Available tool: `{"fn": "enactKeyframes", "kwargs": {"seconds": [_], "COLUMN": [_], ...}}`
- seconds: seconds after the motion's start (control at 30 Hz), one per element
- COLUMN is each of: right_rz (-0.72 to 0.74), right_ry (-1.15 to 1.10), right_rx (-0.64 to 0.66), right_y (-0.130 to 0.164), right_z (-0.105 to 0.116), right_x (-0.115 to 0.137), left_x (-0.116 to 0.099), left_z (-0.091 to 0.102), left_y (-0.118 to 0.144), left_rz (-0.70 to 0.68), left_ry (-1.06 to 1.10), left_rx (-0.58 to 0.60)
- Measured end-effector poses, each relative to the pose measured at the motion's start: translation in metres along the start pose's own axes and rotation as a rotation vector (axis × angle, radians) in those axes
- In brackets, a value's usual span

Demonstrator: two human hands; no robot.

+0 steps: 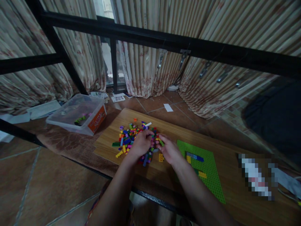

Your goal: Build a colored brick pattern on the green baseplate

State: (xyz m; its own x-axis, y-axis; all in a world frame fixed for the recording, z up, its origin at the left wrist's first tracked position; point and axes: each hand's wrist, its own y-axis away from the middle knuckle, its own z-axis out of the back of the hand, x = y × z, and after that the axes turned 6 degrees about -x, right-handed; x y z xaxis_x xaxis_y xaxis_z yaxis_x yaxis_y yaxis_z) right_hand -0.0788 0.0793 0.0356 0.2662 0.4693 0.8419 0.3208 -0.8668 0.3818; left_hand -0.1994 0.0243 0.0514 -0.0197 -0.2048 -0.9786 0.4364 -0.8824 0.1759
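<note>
L hand (141,142) is hovering at the right side of a mixed brick pile (127,136); its fingers are curling inward, but can't tell if they're gripping anything, tips partly hidden. R hand (171,149) is facing it, just right of the pile, thumb & fingers pinching a lime-green brick (161,142). Hands are sitting v. close together. A yellow-orange brick (161,157) is lying near side, just below R hand. All this is resting on a wooden board (169,128), pile toward the left end. Right of the pile, a green baseplate (215,179) is lying flat, carrying a few blue bricks (199,158) & a yellow brick (202,174), among others; R forearm is covering part of it. Far left, off the board, a clear plastic box (68,125) w/ an orange label (97,119) is standing, a few pcs showing inside. Beyond the board's far edge, a white card (168,107) is lying on the tiled floor.
</note>
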Motion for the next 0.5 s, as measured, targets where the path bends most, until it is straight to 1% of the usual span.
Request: {"fn": "enactKeyframes", "kwargs": {"seconds": [0.07, 0.13, 0.2, 0.3, 0.4, 0.5], "right_rz": [0.049, 0.144, 0.304, 0.530, 0.628, 0.653], "right_ry": [0.218, 0.481, 0.751, 1.093, 1.307, 1.406], "right_rx": [0.024, 0.035, 0.058, 0.112, 0.157, 0.178], "right_y": [-0.006, -0.013, -0.019, -0.024, -0.022, -0.017], "right_z": [-0.002, -0.005, -0.008, -0.012, -0.016, -0.018], "right_x": [0.000, 0.000, 0.000, 0.003, 0.006, 0.009], "left_x": [0.001, -0.002, -0.005, -0.007, -0.005, -0.003], "left_z": [0.006, 0.010, 0.012, 0.010, 0.008, 0.010], "left_y": [-0.001, 0.000, 0.002, 0.005, 0.005, 0.005], "left_rz": [-0.078, -0.149, -0.197, -0.215, -0.223, -0.236], "left_ry": [-0.185, -0.366, -0.513, -0.658, -0.726, -0.732], "left_rx": [-0.035, -0.069, -0.091, -0.118, -0.137, -0.136]}}
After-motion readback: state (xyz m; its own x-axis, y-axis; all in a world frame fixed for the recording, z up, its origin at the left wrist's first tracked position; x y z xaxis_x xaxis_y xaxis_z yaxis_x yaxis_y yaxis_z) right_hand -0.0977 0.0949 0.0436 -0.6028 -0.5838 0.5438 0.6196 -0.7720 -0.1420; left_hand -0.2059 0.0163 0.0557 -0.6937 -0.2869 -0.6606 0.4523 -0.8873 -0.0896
